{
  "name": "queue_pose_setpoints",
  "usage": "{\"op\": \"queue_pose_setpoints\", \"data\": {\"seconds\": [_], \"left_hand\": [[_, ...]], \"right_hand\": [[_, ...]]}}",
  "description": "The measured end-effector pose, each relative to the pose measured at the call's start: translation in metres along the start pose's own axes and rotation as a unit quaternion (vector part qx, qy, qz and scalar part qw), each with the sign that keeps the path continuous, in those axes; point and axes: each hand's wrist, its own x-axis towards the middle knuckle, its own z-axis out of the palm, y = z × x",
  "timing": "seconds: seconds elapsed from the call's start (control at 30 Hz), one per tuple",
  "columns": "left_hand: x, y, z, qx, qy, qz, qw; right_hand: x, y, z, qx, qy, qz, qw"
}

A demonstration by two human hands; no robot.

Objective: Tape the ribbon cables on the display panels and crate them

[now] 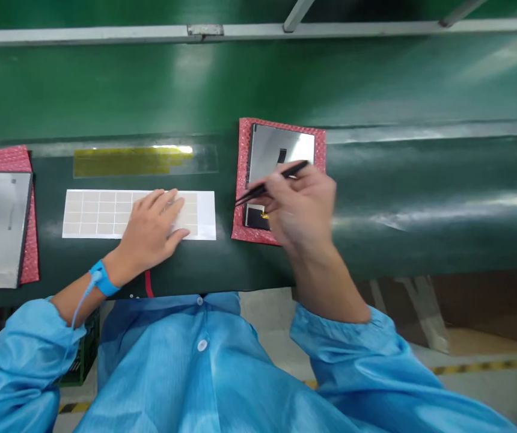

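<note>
The green bench point(421, 174) spreads out in front of you, and your blue smock point(172, 373) fills the space below its edge. Near your right hand, a pink bubble-wrap sheet point(239, 174) lies flat beneath a silvery panel point(265, 150), which your hand partly covers. Another silvery panel point(1, 234) lies at the far left, on more pink wrap point(29, 240). Between the panels sits your white label sheet point(207, 215), with a yellow strip point(123, 162) just beyond it. Your right hand point(301, 207) is above the nearer panel, fingers closed round the black tweezers point(257, 190); their tips point left over the wrap's edge, and you cannot tell whether they pinch anything. Your left hand point(152, 225) rests palm down on the label sheet, fingers slightly spread, gripping nothing visible. A blue wristband point(104, 278) circles that wrist.
</note>
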Motion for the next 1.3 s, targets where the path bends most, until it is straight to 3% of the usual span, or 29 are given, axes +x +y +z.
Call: {"op": "queue_pose_setpoints", "data": {"seconds": [0.07, 0.17, 0.5, 0.67, 0.87, 1.1, 1.3], "left_hand": [[-0.005, -0.015, 0.001, 0.002, -0.019, 0.009, 1.0], [-0.008, -0.015, 0.004, 0.005, -0.026, 0.01, 1.0], [-0.002, -0.002, 0.0, -0.017, -0.058, -0.015, 0.998], [-0.002, 0.0, 0.002, -0.006, -0.057, -0.015, 0.998], [-0.001, 0.002, 0.003, -0.017, -0.059, -0.024, 0.998], [0.0, 0.003, 0.0, -0.002, -0.063, -0.024, 0.998], [0.0, 0.0, -0.001, -0.002, -0.053, -0.024, 0.998]], "right_hand": [[-0.01, 0.001, 0.026, -0.009, -0.06, 0.035, 0.998], [-0.023, 0.004, 0.043, -0.035, -0.084, 0.06, 0.994], [-0.032, 0.002, 0.039, -0.092, -0.081, 0.035, 0.992], [-0.032, -0.001, 0.041, -0.105, -0.082, 0.058, 0.989], [-0.029, -0.001, 0.042, -0.098, -0.09, 0.098, 0.986], [-0.028, 0.001, 0.045, -0.086, -0.106, 0.097, 0.986], [-0.034, 0.0, 0.051, -0.017, -0.085, 0.113, 0.99]]}}
